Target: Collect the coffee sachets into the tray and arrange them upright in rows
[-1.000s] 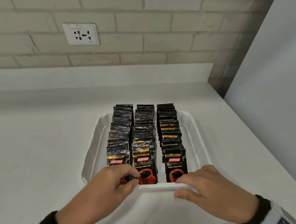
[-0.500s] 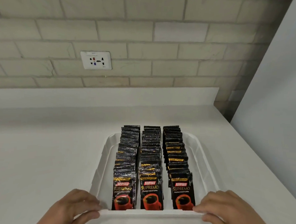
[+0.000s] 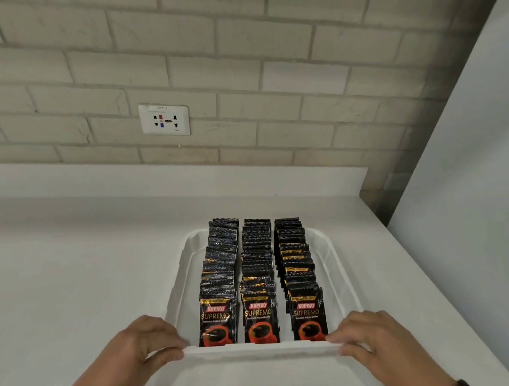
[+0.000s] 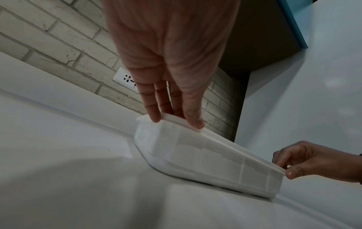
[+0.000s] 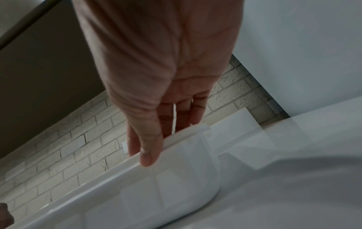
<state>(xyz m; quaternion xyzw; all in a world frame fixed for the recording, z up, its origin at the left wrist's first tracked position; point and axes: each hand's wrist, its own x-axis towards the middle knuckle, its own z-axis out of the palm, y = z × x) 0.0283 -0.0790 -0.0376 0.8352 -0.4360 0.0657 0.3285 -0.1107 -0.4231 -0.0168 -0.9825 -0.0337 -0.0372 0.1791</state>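
A white plastic tray (image 3: 259,352) sits on the white counter. Three rows of black coffee sachets stand upright in it: left row (image 3: 217,309), middle row (image 3: 259,311), right row (image 3: 308,310). My left hand (image 3: 183,348) pinches the near rim at its left end, fingers over the top and thumb under the lip. My right hand (image 3: 334,344) pinches the same rim at its right end. The left wrist view shows the left fingers (image 4: 154,114) on the tray (image 4: 195,148) and the right hand (image 4: 288,170) at the far corner. In the right wrist view the thumb (image 5: 147,158) lies on the rim (image 5: 176,139).
The counter (image 3: 81,272) spreads wide to the left of the tray. Behind it rises a brick wall with a white socket plate (image 3: 164,119). A tall white panel (image 3: 469,174) stands at the right, close to the counter's right edge.
My left hand left the front sachets and moved to the left end of the near rim. My right hand slid out to the rim's right end. The head view tilted up.
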